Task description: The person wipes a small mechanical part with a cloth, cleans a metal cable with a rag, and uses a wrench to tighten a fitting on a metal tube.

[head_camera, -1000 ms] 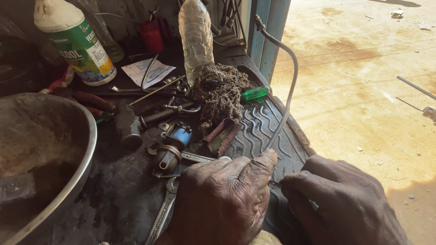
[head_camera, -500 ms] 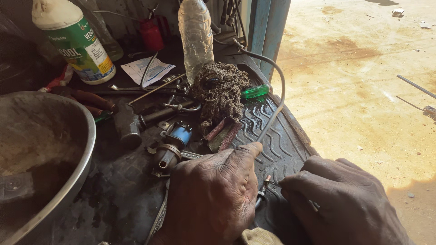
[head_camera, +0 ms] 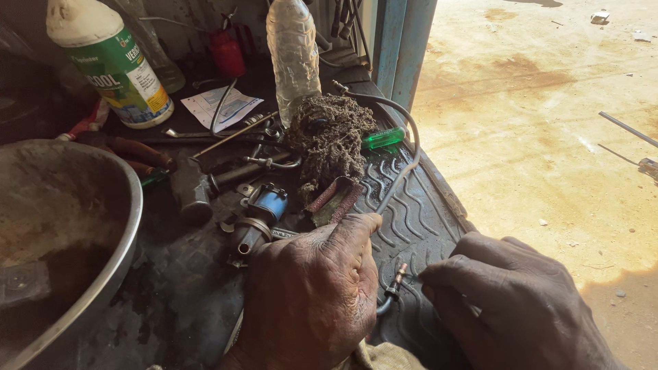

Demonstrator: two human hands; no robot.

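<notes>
Head view, looking down on my own hands over a ribbed black rubber mat [head_camera: 418, 226]. My left hand [head_camera: 308, 294] is closed around a grey sheathed cable [head_camera: 409, 147], thumb and forefinger pinching it where it leaves my fist. My right hand [head_camera: 510, 308] has its fingertips pinched together on a thin inner wire just beyond the cable's metal end fitting [head_camera: 395, 281], which pokes out between the two hands, low over the mat.

From my left fist the cable arcs away across the mat, loops up past a green-handled screwdriver [head_camera: 384, 138] and ends in a small ferrule near a blue post [head_camera: 404, 41].

Handling, as I judge it: light, springy, holds its curve, so it wants to swing. The sheath looks greasy and likely slick. Best hold is close behind the fitting; the bare wire is thin and could kink if bent sharply.

Containers: a large metal basin [head_camera: 127, 205] at left holds dark residue and a square metal part. A clear plastic bottle [head_camera: 293, 51] stands upright behind a wad of dirty fibre waste [head_camera: 329, 140]; I cannot tell its fill. A white jug with a green label [head_camera: 110, 62] stands at the back; contents hidden.

Also on the mat: a hammer [head_camera: 195, 188], a small blue-bodied metal part [head_camera: 264, 209], folded emery strip [head_camera: 334, 199], paper slip [head_camera: 223, 106].
</notes>
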